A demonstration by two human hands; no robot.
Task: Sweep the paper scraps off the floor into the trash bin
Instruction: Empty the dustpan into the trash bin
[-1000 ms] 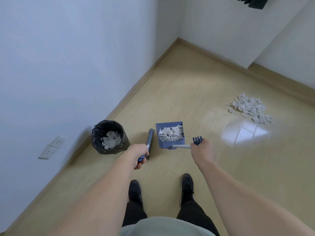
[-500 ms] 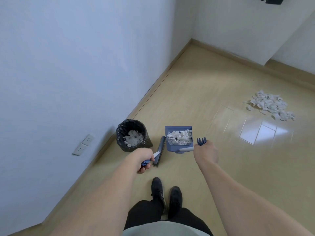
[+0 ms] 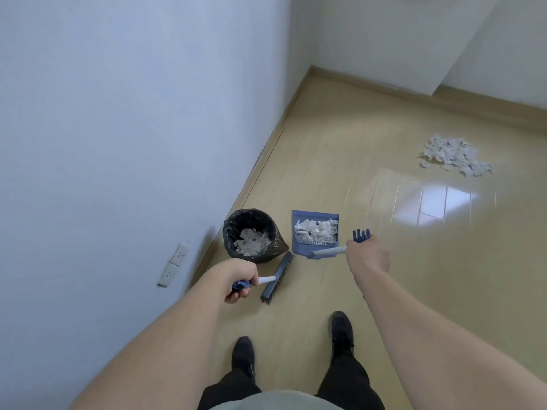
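From the head view, we have closed in on the bin [image 3: 251, 235]: the loaded dustpan [image 3: 314, 232] now hangs just beside its rim, so tipping looks near. Our right hand [image 3: 365, 255] is curled round the dustpan handle, arm reaching forward. Our left hand [image 3: 236, 281] grips the brush [image 3: 276, 278] low beside the bin. More scraps [image 3: 455, 155] lie well apart on the floor [image 3: 325, 143].

Bright daylight, floor [image 3: 355, 291] glare, wide-angle warp

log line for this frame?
left hand: grips brush | right hand: holds loaded dustpan beside bin | pile: unswept
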